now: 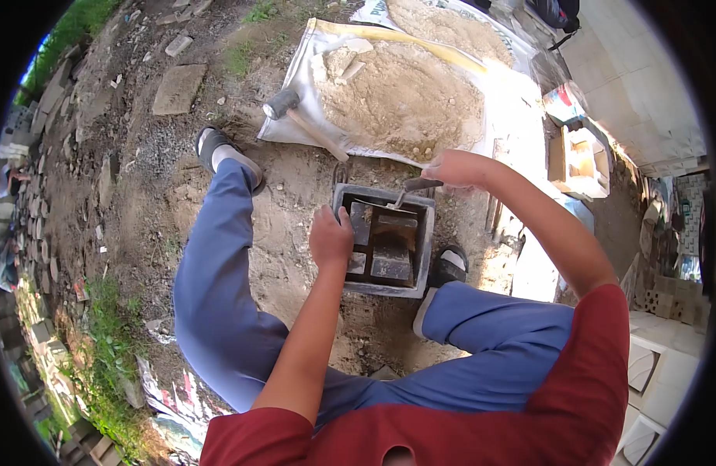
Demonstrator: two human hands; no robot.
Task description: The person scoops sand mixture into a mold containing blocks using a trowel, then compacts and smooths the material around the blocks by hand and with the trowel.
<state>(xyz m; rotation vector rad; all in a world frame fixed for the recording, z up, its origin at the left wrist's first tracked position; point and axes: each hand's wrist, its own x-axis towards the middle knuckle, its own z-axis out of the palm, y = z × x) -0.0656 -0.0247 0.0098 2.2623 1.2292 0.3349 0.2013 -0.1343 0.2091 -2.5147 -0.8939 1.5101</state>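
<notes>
A mallet (pixel 284 105) lies on the sack (pixel 296 78) beside the sand (pixel 404 97), handy to reach. The left hand (pixel 330 237) rests fingers curled on the mould (pixel 385 233) rim (seemingly to steady it) between the feet. The right hand (pixel 455 167) grips a trowel (pixel 408 188), tip dipped inside.

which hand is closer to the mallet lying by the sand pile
Left. The left hand rests on the near-left rim of the metal mould, below the mallet. The right hand holds a trowel over the mould's far edge, farther off to the right.
</notes>
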